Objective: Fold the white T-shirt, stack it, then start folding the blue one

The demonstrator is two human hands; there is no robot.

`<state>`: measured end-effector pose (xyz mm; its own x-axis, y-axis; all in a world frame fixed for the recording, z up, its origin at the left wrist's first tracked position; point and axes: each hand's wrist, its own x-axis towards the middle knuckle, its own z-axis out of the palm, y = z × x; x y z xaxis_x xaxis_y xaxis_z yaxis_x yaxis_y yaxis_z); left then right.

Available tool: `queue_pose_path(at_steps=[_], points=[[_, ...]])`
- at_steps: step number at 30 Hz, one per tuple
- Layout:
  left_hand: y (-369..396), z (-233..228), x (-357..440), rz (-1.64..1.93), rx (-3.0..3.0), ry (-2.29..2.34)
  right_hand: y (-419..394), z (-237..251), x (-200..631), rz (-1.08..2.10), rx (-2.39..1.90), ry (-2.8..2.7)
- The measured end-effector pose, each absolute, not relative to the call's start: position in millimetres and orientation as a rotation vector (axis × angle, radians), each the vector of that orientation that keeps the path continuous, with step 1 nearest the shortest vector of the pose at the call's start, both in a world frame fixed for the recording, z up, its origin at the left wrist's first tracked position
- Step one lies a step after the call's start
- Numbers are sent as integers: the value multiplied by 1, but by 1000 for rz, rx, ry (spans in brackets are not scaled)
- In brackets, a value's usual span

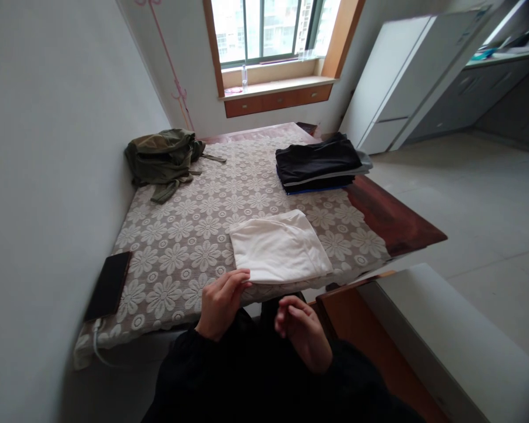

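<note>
Cloth (282,247), one folded white piece, lies at the near edge of one table (394,217) in the head view, on one lace cover (171,258) with a flower pattern. Two hands are in sight. The left hand (223,299) has its fingertips on the cloth's near left corner, so nearly all of the cloth lies beyond and to the right of that hand; whether thumb and fingers pinch the corner or only rest against it, I cannot tell. The right hand (304,332) is loosely curled around nothing, slightly blurred, just short of the table edge, with the cloth beyond it and apart from it. One stack (320,163) of dark and grey folded clothes sits beyond the cloth, to the right; its layers are too tight to count. One green backpack (161,155) lies at the far left, by the wall. One black tablet (108,286) lies at the near left, with one white cable (97,346) plugged in. One bottle (244,77) stands on the windowsill (286,85).
</note>
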<state>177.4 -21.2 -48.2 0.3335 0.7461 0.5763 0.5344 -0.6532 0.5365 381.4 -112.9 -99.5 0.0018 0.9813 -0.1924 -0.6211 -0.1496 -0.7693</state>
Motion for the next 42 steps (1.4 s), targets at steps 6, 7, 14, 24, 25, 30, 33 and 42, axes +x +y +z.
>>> queue_pose_path(at_steps=[6, 7, 14, 24, 25, 30, 33, 42], points=[[-32, -50, 175, 1339, 2122, 1083, -94, -89, 374, 1641, -651, -267], [-36, -51, 173, 1371, 2093, 1070, -92, -87, 380, 1629, -667, -288], [-85, -59, 135, 1496, 1892, 1084, -98, -94, 421, 1568, -947, -657], [-148, -77, 113, 1278, 1467, 1342, -101, -86, 435, 1669, -1205, -576], [-150, -78, 117, 1282, 1396, 1367, -102, -85, 432, 1646, -1219, -575], [-144, -77, 136, 1349, 1016, 1413, -109, -87, 423, 1518, -1279, -633], [-138, -73, 140, 1347, 855, 1389, -111, -85, 424, 1429, -1300, -707], [-137, -60, 129, 1039, 741, 1186, -105, -66, 446, 1371, -1323, -1212]])
